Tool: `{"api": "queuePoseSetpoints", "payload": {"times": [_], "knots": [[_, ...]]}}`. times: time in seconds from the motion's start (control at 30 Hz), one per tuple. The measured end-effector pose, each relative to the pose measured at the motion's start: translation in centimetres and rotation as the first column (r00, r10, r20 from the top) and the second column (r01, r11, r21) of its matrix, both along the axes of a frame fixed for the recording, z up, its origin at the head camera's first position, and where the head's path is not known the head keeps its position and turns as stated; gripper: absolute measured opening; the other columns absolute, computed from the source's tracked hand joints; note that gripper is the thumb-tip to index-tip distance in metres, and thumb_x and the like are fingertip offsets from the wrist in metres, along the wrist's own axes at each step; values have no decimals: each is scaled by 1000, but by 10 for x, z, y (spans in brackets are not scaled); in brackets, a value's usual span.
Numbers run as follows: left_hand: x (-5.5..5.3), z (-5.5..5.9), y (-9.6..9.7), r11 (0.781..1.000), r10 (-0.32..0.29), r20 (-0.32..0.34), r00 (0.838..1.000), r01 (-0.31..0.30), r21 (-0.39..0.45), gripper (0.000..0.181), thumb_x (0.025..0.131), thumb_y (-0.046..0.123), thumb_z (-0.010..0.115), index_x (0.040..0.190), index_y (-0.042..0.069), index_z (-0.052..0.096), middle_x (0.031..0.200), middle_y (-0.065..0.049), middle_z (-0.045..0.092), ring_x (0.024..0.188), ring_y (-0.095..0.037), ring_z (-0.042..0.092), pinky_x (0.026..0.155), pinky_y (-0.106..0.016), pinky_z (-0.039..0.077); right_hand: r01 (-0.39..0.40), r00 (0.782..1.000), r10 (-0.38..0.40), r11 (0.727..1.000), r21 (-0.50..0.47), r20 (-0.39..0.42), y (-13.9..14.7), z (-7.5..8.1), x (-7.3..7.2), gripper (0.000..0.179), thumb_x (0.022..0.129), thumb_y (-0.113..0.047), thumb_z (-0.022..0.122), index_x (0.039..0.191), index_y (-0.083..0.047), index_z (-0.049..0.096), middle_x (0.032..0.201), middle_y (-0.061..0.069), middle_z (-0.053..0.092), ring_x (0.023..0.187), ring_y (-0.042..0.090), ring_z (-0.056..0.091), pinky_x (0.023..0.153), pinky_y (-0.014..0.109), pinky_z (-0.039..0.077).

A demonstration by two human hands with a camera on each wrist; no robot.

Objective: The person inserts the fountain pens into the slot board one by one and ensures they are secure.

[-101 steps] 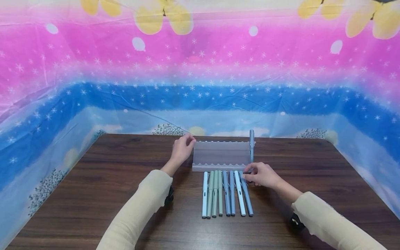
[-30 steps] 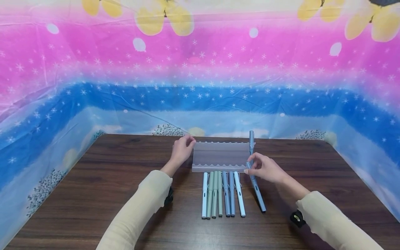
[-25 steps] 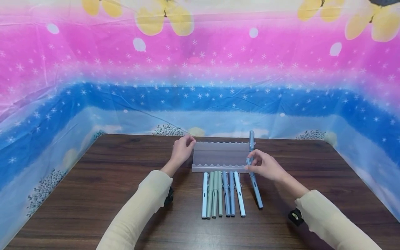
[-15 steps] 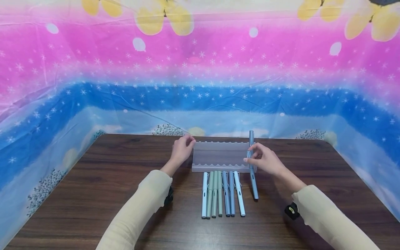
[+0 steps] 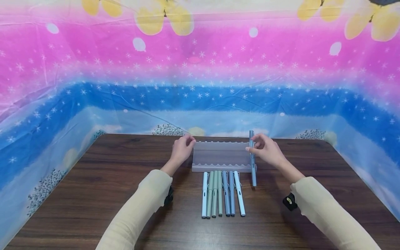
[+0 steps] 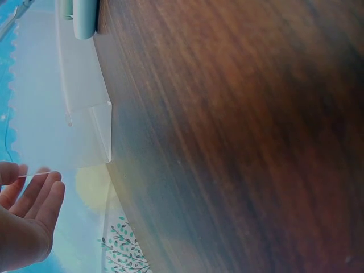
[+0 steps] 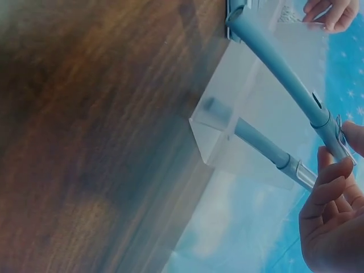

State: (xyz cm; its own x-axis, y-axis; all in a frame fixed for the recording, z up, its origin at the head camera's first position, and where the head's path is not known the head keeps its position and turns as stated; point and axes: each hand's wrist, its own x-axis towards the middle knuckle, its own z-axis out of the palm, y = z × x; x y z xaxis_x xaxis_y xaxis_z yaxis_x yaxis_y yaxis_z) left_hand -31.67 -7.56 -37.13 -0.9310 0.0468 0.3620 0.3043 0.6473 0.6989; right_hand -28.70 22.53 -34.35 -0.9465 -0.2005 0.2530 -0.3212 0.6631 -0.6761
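Note:
A translucent pen stand (image 5: 220,152) with notched edges stands near the back of the table. My left hand (image 5: 182,149) pinches its upper left corner; the left wrist view shows thumb and fingers (image 6: 48,202) at the thin edge. With thumb and fingertips, my right hand (image 5: 267,150) grips a blue-grey capped pen (image 5: 253,175) by its clip end, upright but tilted, in front of the stand's right end. Behind it, another blue-grey pen (image 7: 264,145) sits in the stand's rightmost notch, partly hidden in the head view.
Several pens lie side by side before the stand: a pale blue pen (image 5: 205,196) at the left, green pens (image 5: 214,196), blue-grey pens (image 5: 229,196) and a whitish pen (image 5: 240,196). A patterned cloth (image 5: 200,97) encloses the wooden table (image 5: 109,166) at the back and sides.
My right hand has picked up the rightmost pen of the row, swung it upright and carried it up to the stand's right end. The left hand has stayed at the corner.

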Motion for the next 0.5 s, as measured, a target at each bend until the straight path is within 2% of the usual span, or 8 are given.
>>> {"api": "queuePoseSetpoints", "payload": {"times": [0.13,0.5], "knots": [[0,-1,0,1000,-3,-1,1000,3,1,13,89,16,53,92,7,61,93,-7,62,86,-22,56,80,-38,39,16,1000,-16,1000,-17,6,-1,3,-3,41,80,-32,65,108,-8,47,82,8,59,68,23,55,56,34,43],[0,0,0,1000,-8,-6,1000,8,-2,13,89,16,52,92,6,60,91,-6,62,85,-22,56,80,-38,38,54,996,-56,998,-24,-65,-7,12,-11,42,81,-33,63,112,-10,47,83,8,58,68,22,52,55,35,41]]}}
